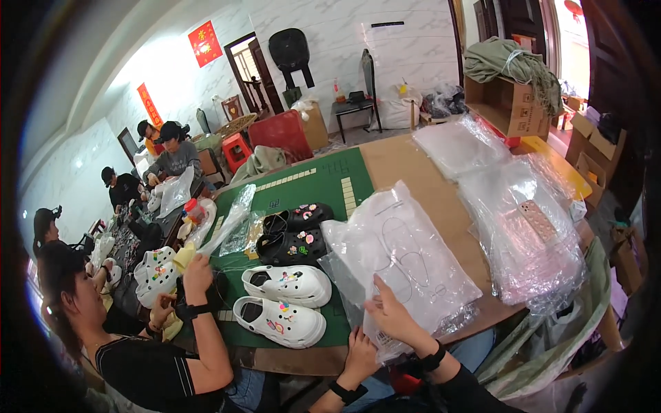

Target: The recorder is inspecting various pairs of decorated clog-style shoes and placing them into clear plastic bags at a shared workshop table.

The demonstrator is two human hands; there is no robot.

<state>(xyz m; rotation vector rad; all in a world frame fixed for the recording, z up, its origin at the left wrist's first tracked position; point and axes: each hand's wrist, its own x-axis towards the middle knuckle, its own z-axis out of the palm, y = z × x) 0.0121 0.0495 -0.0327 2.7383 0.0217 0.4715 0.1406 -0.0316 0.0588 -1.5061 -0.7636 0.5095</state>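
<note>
Both grips clamped on clear plastic bag (403,258), right hand (394,313) above, left hand (361,352) below

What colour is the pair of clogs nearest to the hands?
White clogs with small colourful charms, seen in the head view.

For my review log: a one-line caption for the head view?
Both hands grip a clear plastic bag beside white clogs and black clogs on a green mat.
</note>
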